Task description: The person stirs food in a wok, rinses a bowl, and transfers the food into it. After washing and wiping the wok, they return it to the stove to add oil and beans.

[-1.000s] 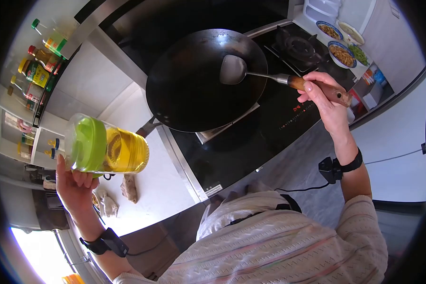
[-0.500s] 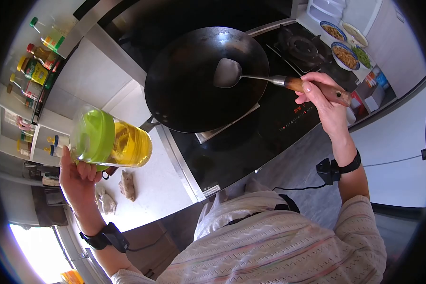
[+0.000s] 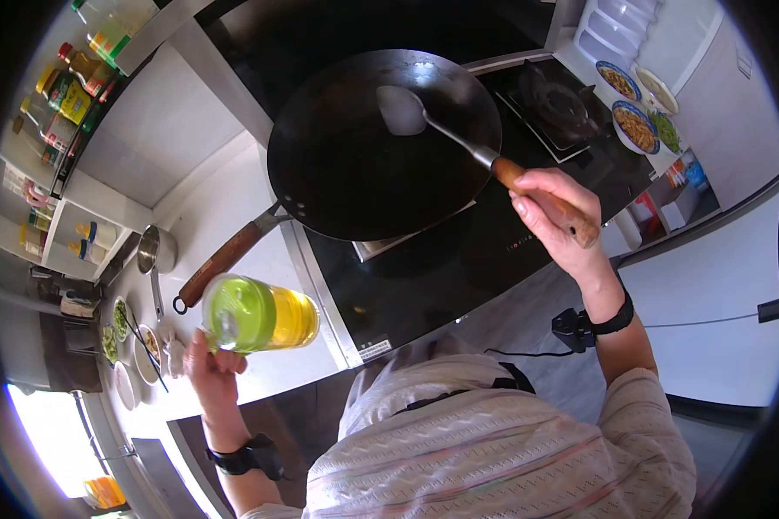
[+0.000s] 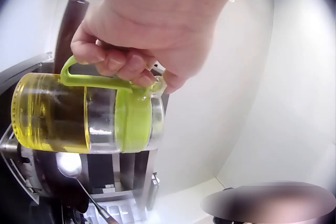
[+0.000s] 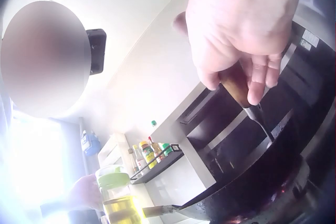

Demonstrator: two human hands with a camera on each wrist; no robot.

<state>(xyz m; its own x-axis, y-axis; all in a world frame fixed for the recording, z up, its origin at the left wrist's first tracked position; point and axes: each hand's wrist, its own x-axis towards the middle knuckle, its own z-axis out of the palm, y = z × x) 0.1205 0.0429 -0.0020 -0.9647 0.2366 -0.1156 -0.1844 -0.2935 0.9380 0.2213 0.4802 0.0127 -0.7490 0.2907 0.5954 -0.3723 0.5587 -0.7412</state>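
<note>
In the head view the left hand (image 3: 214, 381) grips an oil jug (image 3: 292, 318) with a green lid, lying sideways over the white counter. The left wrist view shows its fingers curled round the green handle (image 4: 94, 81), with yellow oil at the jug's far end. My right hand (image 3: 563, 216) holds the wooden handle of a spatula (image 3: 402, 111), whose metal blade is over the inside of a black wok (image 3: 355, 173). The wok sits on the black cooktop (image 3: 424, 285), its wooden handle (image 3: 225, 259) pointing toward the jug.
Bowls of food (image 3: 635, 128) stand at the back right beside a second burner (image 3: 563, 108). A small metal pot (image 3: 157, 251) and several bowls (image 3: 125, 386) are on the left counter. Sauce bottles (image 3: 65, 95) line a shelf at the upper left.
The left hand and jug have moved right and down in the head view, uncovering the wok handle and small pot. The right hand has shifted left and lower, and the spatula now slants more steeply.
</note>
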